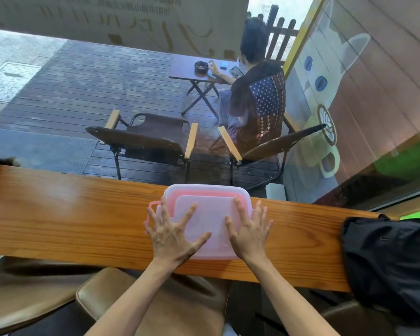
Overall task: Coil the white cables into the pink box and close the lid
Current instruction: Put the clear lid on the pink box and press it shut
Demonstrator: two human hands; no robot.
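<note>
In the head view, the pink box (pixel 205 223) sits on the wooden counter (pixel 70 214), its lid (pixel 204 214) already on top, so the closing step looks to be in hand. Both hands lie flat on the lid with fingers spread and released, grasping nothing: left hand (pixel 172 236) near the left edge, right hand (pixel 249 231) near the right. No white cables show. Next probably comes pressing the rim and the pink side latch (pixel 150 209) shut. The box's long axis runs left-right along the counter.

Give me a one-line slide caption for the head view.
Left hand and right hand press flat on the pink box lid on the wooden counter.
</note>
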